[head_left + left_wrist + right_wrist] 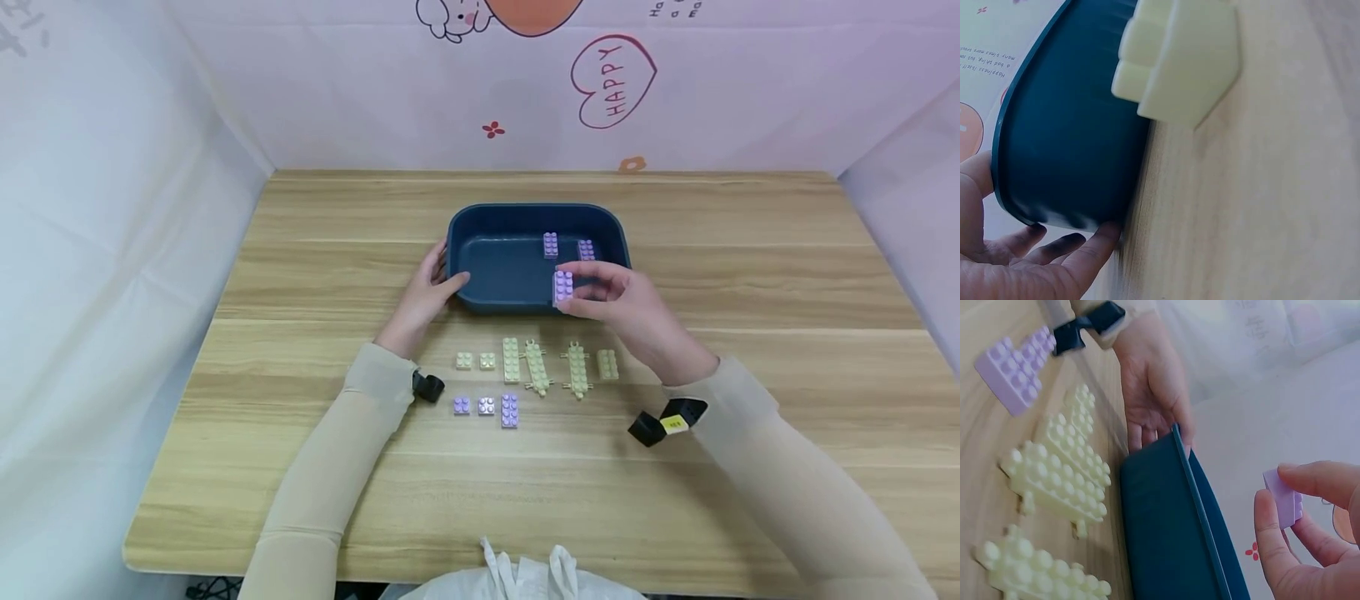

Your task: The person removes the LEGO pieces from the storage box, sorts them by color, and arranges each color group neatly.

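Note:
A dark blue plastic bin (502, 254) stands on the table. My left hand (420, 304) grips its left end, thumb over the rim and fingers along the outer wall. My right hand (637, 308) pinches a purple building brick (562, 287) between thumb and fingers, above the bin's front right rim. Inside the bin, two purple bricks lie toward the back right, one purple brick (551, 244) left of the other purple brick (586, 249). In the right wrist view, the held purple brick (1282, 497) is seen from the side, apart from the bin wall (1160, 512).
In front of the bin lies a row of pale yellow pieces: two small bricks (464, 361), a long brick (511, 360), two studded pieces with side pins (577, 369) and another brick (607, 364). Nearer me are three purple bricks (486, 406). A printed cloth (375, 92) hangs behind the table.

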A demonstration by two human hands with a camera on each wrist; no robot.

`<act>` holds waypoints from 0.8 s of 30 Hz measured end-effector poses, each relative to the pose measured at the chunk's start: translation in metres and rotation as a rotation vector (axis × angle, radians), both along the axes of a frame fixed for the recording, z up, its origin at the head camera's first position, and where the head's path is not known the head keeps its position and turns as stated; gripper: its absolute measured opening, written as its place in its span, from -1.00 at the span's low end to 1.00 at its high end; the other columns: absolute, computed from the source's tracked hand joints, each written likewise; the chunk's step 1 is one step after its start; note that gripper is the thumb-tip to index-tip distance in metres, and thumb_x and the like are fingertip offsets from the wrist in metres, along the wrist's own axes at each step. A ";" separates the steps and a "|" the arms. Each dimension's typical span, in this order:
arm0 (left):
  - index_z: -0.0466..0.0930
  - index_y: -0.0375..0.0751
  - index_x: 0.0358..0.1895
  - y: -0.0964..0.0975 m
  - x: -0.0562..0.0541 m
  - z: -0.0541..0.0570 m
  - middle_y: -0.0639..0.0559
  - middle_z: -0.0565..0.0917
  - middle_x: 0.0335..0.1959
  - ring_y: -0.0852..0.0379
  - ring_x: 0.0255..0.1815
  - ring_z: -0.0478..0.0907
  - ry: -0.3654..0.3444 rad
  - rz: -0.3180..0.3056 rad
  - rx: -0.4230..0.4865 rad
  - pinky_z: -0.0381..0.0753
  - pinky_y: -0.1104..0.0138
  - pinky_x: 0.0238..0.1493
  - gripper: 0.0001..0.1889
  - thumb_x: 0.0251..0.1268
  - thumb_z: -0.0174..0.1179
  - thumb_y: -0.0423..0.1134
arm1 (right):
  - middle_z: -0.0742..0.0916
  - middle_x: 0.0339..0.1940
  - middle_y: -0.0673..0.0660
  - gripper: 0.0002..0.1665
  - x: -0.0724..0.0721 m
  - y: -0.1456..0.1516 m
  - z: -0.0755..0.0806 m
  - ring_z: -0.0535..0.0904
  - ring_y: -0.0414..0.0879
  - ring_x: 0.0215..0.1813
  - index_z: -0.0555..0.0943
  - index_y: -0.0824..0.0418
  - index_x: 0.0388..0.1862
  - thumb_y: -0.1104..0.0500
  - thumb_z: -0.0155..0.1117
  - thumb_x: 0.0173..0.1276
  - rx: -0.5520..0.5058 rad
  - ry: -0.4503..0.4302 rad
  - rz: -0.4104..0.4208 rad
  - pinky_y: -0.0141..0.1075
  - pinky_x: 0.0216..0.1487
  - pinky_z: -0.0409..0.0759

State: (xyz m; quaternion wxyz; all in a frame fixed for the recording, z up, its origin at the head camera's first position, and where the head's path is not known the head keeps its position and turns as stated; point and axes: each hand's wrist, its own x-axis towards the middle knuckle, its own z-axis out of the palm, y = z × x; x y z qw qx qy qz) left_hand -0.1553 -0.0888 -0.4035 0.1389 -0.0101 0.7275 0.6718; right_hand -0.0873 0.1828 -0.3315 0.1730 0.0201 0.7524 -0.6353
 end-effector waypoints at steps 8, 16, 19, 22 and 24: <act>0.05 0.11 0.53 0.000 0.000 0.000 0.06 0.17 0.53 0.05 0.51 0.14 0.004 0.003 -0.004 0.20 0.18 0.48 -0.28 0.39 0.15 -0.25 | 0.67 -0.10 0.05 -0.43 0.025 0.001 -0.004 0.59 -0.15 -0.07 0.53 0.08 0.22 0.19 0.43 0.21 -0.034 0.004 0.071 -0.41 -0.05 0.63; 0.04 0.13 0.53 0.002 0.002 0.000 0.04 0.16 0.53 0.05 0.52 0.12 -0.012 -0.008 -0.003 0.19 0.17 0.49 -0.28 0.38 0.15 -0.26 | 0.67 -0.07 0.12 -0.38 0.052 0.001 -0.031 0.61 -0.17 -0.07 0.50 0.23 0.24 0.24 0.44 0.18 0.008 0.013 0.105 -0.38 -0.16 0.66; 0.02 0.12 0.54 0.003 0.001 0.000 0.02 0.14 0.54 0.02 0.53 0.11 -0.016 -0.007 -0.005 0.20 0.16 0.48 -0.27 0.39 0.14 -0.25 | 0.68 -0.07 0.12 -0.38 0.062 0.002 -0.042 0.62 -0.20 -0.09 0.50 0.27 0.24 0.25 0.44 0.18 0.025 0.010 0.107 -0.42 -0.16 0.66; -0.01 0.12 0.55 0.003 0.001 0.001 0.05 0.12 0.55 0.04 0.54 0.08 -0.019 -0.008 -0.002 0.17 0.18 0.49 -0.26 0.39 0.14 -0.25 | 0.67 -0.04 0.20 -0.38 0.069 0.001 -0.050 0.63 -0.21 -0.12 0.51 0.31 0.22 0.28 0.45 0.16 0.029 0.031 0.111 -0.47 -0.19 0.64; -0.01 0.15 0.55 0.002 0.001 0.002 0.09 0.11 0.55 0.07 0.54 0.07 -0.026 -0.006 -0.002 0.16 0.20 0.50 -0.26 0.40 0.14 -0.24 | 0.65 -0.03 0.25 -0.39 0.074 0.001 -0.054 0.63 -0.20 -0.14 0.52 0.32 0.21 0.29 0.45 0.15 0.042 0.048 0.118 -0.48 -0.21 0.63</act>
